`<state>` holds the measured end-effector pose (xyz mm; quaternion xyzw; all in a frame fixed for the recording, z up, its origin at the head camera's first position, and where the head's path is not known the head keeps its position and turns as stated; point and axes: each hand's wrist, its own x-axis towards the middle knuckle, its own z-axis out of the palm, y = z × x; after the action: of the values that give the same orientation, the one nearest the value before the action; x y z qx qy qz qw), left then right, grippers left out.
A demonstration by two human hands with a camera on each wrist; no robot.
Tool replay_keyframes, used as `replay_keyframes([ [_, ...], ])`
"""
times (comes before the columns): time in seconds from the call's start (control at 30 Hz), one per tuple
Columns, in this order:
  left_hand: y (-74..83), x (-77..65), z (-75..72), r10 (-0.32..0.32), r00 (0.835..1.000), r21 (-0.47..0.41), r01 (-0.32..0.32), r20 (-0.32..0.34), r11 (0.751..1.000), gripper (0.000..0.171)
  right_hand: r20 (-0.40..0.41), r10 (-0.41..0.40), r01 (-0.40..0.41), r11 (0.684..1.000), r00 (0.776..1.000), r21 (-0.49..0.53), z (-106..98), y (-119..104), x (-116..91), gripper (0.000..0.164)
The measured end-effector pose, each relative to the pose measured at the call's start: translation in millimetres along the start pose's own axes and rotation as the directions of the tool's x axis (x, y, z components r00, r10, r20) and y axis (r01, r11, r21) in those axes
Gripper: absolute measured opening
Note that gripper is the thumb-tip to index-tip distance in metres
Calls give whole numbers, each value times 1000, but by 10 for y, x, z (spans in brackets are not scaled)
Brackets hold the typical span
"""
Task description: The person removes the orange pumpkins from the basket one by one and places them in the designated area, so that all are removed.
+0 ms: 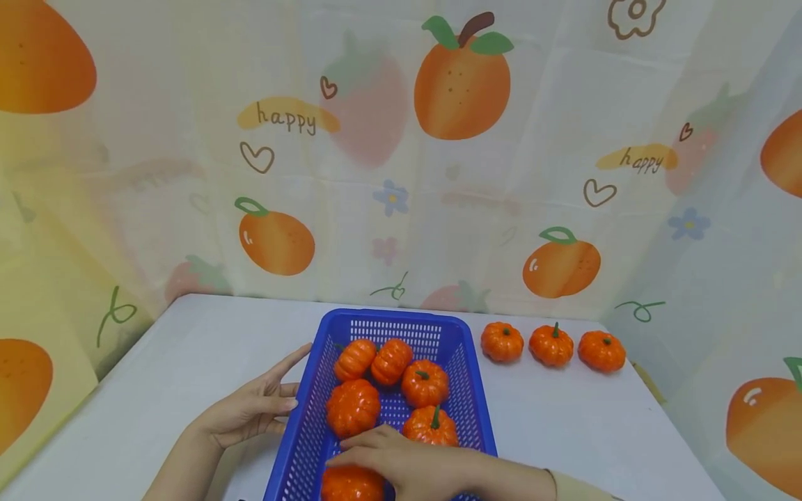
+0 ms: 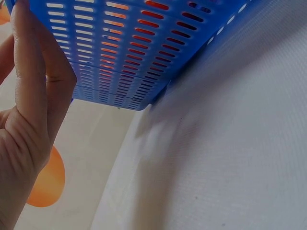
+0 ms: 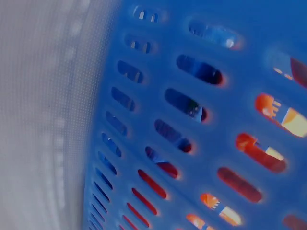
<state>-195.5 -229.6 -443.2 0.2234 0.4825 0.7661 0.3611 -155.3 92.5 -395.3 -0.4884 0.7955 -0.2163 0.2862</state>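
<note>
White tabletop (image 1: 595, 417) is supporting the blue basket (image 1: 396, 315); inside, the right hand (image 1: 410, 459) is lying over the nearest pumpkin (image 1: 352, 484) (gripped or not, I cannot tell), mostly left of the palm; the left hand (image 1: 255, 409), fingers extended, is touching the basket's left wall.

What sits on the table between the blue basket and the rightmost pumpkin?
Two more pumpkins, seen in the head view: the row's left pumpkin, nearest the basket, and the middle pumpkin.

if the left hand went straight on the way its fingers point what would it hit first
Most likely the left hand would meet the left side wall of the blue basket first; it looks right up against it, though exact contact is hard to judge.
</note>
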Motion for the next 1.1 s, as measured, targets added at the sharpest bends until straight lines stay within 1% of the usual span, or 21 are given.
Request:
replay_keyframes([
  [0.1,9,-1,5,0,1000,-6,0,2,1000,81,17,-19,20,994,1000,-104,21,-10,-7,64],
  [0.23,26,-1,16,0,1000,-11,0,-3,1000,81,16,-42,45,974,999,-222,47,3,-11,59],
  [0.33,32,-4,20,-2,1000,-8,2,-8,1000,80,16,-60,62,967,998,-247,53,17,-2,55],
  [0.47,26,-8,19,-2,1000,1,2,-13,1000,80,18,-50,53,961,999,-273,57,19,18,52],
  [0.63,17,-12,21,-7,1000,13,7,-26,1000,80,-12,12,-15,954,1000,-301,56,4,15,60],
  [0.7,15,-13,20,-7,1000,15,8,-28,1000,80,-38,63,-71,959,997,-273,53,-17,0,66],
  [0.8,12,-14,17,-6,1000,11,6,-26,1000,81,-76,134,-146,974,988,-174,41,-56,-33,73],
  [0.87,10,-13,16,-3,1000,5,3,-20,1000,81,-97,171,-181,978,980,-101,31,-83,-54,77],
  [1.0,7,-10,16,5,1000,-6,-5,-5,1000,81,-162,184,-186,983,969,4,-9,-138,-99,77],
  [1.1,10,-7,21,8,1000,-15,-8,2,1000,82,-251,165,-147,985,954,91,-42,-168,-137,74],
])
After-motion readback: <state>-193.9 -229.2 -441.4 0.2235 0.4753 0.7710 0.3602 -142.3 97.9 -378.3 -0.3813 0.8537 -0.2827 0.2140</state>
